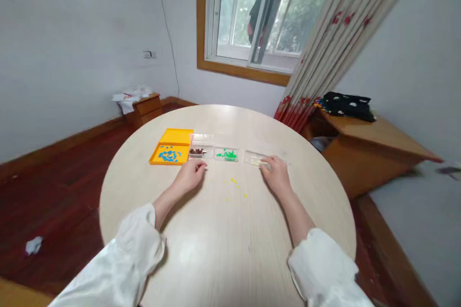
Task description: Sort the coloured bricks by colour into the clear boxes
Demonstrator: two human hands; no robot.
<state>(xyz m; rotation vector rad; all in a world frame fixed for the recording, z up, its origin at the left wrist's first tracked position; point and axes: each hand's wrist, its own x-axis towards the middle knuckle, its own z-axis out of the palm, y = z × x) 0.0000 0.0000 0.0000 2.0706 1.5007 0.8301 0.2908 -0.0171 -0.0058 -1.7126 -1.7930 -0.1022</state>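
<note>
Blue bits, brown bits and green bits look boxed, but yellow bits lie loose on the table, left hand curled, right hand bent over a clear tray, can't tell if either grips anything.

Soft daylight from the window

A round table carries an orange box, three clear boxes in a row and scattered yellow pieces.
</note>
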